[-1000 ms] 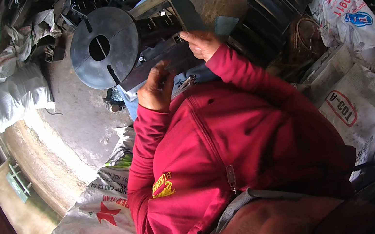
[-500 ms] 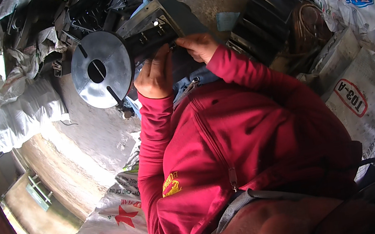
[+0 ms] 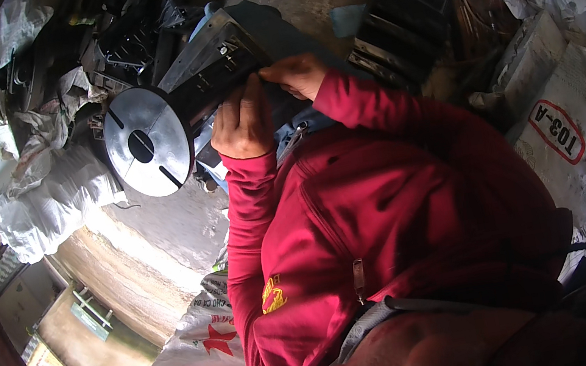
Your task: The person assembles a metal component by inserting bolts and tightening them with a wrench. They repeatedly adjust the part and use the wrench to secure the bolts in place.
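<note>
Across my lap lies a long black part [image 3: 191, 98] with small brassy metal fittings along its top. At its left end stands a round grey disc [image 3: 168, 130] with a centre hole and narrow slots. My left hand [image 3: 242, 126] is closed at the near edge of the black part, its fingers pressed together against it. Close by on the right, the thumb and fingers of my right hand [image 3: 297, 76] pinch at the same edge. Whatever is between those right fingertips is too small and dark to make out. A flat greyish frame [image 3: 205, 40] lies just beyond the black part.
Black parts are heaped at the far left [image 3: 125, 45], beside white plastic bags [image 3: 56, 209]. Large curved black pieces [image 3: 407, 8] stand at the far right, near coiled brown cable [image 3: 477, 12]. Printed white sacks [image 3: 581, 160] lie right; another sack [image 3: 198, 355] is lower left.
The disc and black part have shifted a little left and nearer, and the disc's face has turned slightly. Both hands have moved slightly left, still at the near edge.
</note>
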Action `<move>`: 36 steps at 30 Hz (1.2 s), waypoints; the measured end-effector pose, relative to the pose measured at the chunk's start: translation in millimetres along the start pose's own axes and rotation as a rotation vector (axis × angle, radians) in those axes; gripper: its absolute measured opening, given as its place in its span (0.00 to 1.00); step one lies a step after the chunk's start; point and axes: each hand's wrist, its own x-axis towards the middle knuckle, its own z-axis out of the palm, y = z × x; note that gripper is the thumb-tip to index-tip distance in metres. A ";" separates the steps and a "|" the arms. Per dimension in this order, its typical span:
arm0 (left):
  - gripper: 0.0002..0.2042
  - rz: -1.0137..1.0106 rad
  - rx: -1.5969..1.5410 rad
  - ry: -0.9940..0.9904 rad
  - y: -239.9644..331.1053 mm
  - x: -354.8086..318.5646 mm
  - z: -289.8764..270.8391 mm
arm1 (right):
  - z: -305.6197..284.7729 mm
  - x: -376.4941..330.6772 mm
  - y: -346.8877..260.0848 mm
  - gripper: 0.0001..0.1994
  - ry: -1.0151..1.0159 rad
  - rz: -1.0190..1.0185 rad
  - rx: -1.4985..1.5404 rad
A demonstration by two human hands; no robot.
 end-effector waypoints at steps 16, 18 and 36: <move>0.12 -0.033 -0.023 -0.063 7.0 3.0 -3.8 | -3.0 5.9 10.3 0.14 -0.041 -0.034 -0.029; 0.13 -0.032 -0.045 -0.094 7.3 5.4 -6.9 | -3.0 5.8 11.4 0.14 -0.044 -0.033 -0.016; 0.11 -0.082 -0.088 -0.170 6.4 4.0 -16.1 | 0.5 7.7 12.9 0.18 0.024 -0.054 -0.100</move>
